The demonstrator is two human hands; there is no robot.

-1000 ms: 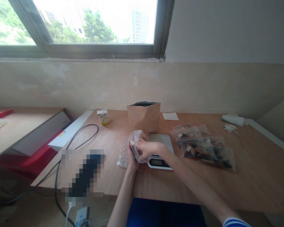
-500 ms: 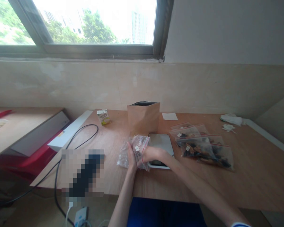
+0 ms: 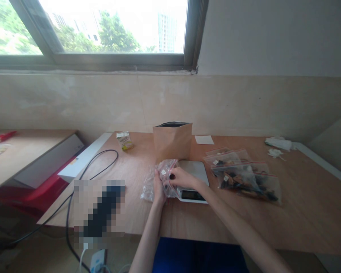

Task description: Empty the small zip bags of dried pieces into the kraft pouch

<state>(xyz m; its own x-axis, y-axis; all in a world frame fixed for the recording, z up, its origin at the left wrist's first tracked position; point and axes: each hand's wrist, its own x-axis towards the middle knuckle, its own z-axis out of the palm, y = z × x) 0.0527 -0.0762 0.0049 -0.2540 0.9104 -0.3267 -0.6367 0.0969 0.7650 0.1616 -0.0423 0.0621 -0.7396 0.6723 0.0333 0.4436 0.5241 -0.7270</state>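
My left hand [image 3: 159, 189] is closed on a clear zip bag [image 3: 167, 165] with a red seal line and a small white label. The bag's mouth faces right, towards my right hand [image 3: 182, 177]. My right fingers pinch a small dark piece [image 3: 172, 176] at that mouth; its kind is too small to make out. Under and behind my right hand lies a kitchen scale [image 3: 197, 169] with a pale plate and a dark display. An open brown paper pouch [image 3: 172, 142] stands upright just behind the zip bag. Another crumpled clear plastic bag [image 3: 148, 185] lies left of my left hand.
Several zip bags [image 3: 244, 178] of dark and brown pieces lie right of the scale. White paper [image 3: 204, 140], a small carton [image 3: 125, 141] and crumpled tissue [image 3: 278, 143] sit further back. A black cable [image 3: 102, 151] loops at the left, near a blurred-out dark object [image 3: 102, 210].
My right hand has drawn back and up from inside the zip bag to its mouth. A small dark piece now shows between its fingers, and the scale's display is more exposed.
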